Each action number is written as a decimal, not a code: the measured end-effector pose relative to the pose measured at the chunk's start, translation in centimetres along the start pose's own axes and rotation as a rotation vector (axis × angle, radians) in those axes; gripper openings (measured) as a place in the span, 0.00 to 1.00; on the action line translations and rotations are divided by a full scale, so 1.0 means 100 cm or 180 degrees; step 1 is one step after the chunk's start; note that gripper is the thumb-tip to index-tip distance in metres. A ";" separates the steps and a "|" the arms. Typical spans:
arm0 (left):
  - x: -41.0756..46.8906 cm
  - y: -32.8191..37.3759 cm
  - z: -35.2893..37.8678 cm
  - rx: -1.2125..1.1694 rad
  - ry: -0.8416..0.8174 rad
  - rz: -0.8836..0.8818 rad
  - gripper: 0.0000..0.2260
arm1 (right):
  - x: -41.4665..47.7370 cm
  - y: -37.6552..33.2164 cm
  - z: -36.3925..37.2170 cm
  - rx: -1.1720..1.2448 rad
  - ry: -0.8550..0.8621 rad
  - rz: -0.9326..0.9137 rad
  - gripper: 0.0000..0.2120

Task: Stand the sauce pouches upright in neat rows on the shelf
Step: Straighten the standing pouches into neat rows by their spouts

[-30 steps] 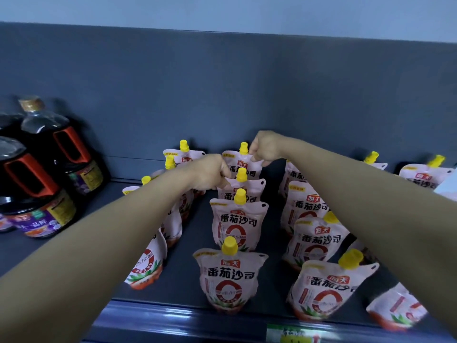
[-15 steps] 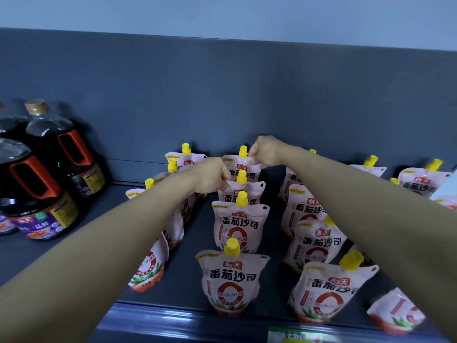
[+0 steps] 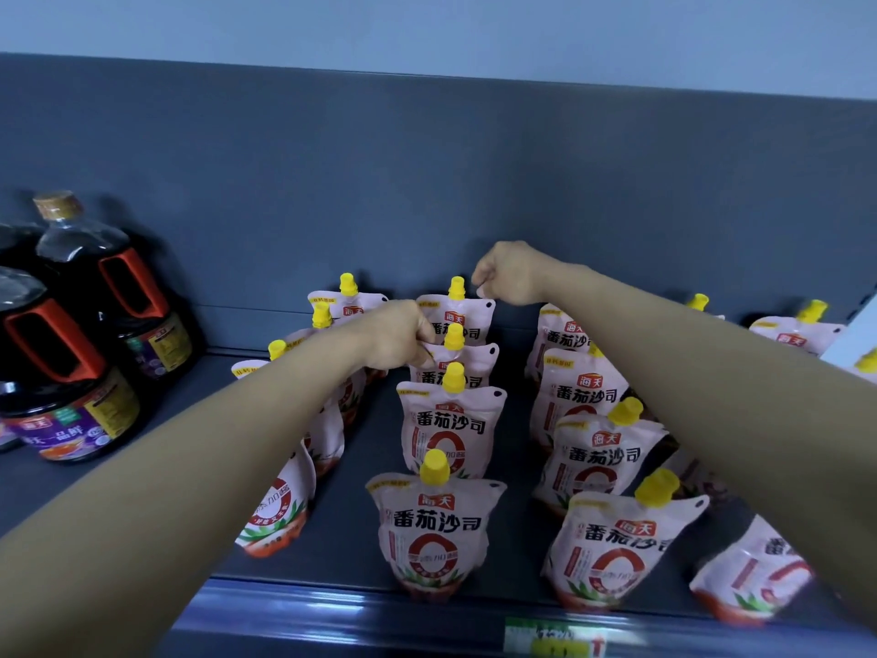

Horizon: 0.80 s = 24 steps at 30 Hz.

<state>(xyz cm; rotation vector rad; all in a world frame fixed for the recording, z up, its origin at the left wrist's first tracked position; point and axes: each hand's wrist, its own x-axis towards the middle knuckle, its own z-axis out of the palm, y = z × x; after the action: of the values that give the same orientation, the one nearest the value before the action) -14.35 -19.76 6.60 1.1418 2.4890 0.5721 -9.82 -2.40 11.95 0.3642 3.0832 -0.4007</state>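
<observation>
White sauce pouches with yellow caps stand in three rows on the dark grey shelf (image 3: 351,539). My left hand (image 3: 396,337) is shut on the top left corner of the second pouch from the back (image 3: 467,360) in the middle row. My right hand (image 3: 515,273) has its fingers pinched at the top right corner of the rearmost pouch (image 3: 455,318) in that row. Two more pouches (image 3: 451,429) (image 3: 434,529) stand upright in front of them. My left forearm hides most of the left row (image 3: 327,420). The right row (image 3: 598,458) leans slightly.
Large dark soy sauce bottles (image 3: 71,372) with red handles stand at the left. One pouch (image 3: 750,572) lies tilted at the front right, and more pouches (image 3: 797,332) sit at the back right. A rail with a price label (image 3: 550,643) runs along the front edge, and a grey back panel (image 3: 427,182) closes the rear.
My right hand has risen a little at the rearmost pouch's corner. My left hand stays on the second pouch. The view has shifted slightly.
</observation>
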 end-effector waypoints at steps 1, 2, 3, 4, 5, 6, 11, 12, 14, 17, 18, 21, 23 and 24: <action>-0.001 0.000 -0.002 -0.0008 0.0001 0.0024 0.07 | -0.002 0.000 -0.002 -0.0030 0.0023 -0.0054 0.13; -0.001 -0.001 -0.004 -0.0019 0.0037 0.0074 0.03 | -0.004 -0.001 -0.004 -0.0067 0.0033 -0.0116 0.14; -0.001 -0.001 -0.005 -0.0020 0.0072 0.0080 0.04 | -0.006 -0.003 -0.005 -0.0088 0.0055 -0.0165 0.15; -0.002 -0.002 -0.006 -0.0006 0.0116 0.0073 0.06 | -0.009 -0.004 -0.006 -0.0111 0.0081 -0.0202 0.16; -0.003 -0.001 -0.006 0.0012 0.0153 0.0061 0.06 | -0.011 -0.005 -0.007 -0.0122 0.0099 -0.0221 0.16; -0.003 -0.001 -0.005 0.0058 0.0177 0.0059 0.06 | -0.013 -0.006 -0.009 -0.0127 0.0116 -0.0244 0.15; -0.007 0.002 0.000 0.0174 0.0262 -0.0006 0.05 | -0.029 -0.011 -0.013 -0.0026 0.0197 -0.0311 0.13; -0.009 0.004 -0.003 0.0155 0.0305 0.0026 0.05 | -0.031 -0.013 -0.013 -0.0019 0.0208 -0.0333 0.13; -0.016 0.007 -0.014 0.0114 0.0468 0.0035 0.08 | -0.035 -0.019 -0.014 0.0001 0.0229 -0.0386 0.13; -0.037 0.012 -0.039 0.0060 0.0728 0.0067 0.09 | -0.038 -0.034 -0.015 0.0078 0.0223 -0.0514 0.12; -0.047 0.011 -0.049 0.0039 0.0801 0.0074 0.09 | -0.039 -0.041 -0.014 0.0095 0.0204 -0.0594 0.12; -0.085 0.000 -0.074 -0.0083 0.0949 0.0063 0.07 | -0.043 -0.069 -0.009 0.0159 0.0085 -0.0866 0.11; -0.112 -0.013 -0.085 -0.0141 0.0981 0.0003 0.06 | -0.045 -0.090 -0.002 0.0136 -0.0116 -0.1037 0.11; -0.125 -0.021 -0.087 -0.0192 0.0982 -0.0051 0.07 | -0.046 -0.101 0.003 0.0110 -0.0292 -0.1104 0.11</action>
<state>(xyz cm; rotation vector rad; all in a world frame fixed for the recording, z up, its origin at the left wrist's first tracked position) -11.97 -32.59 14.83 1.0795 2.7110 0.8713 -7.69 -13.06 14.39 -0.1892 3.0485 -0.4606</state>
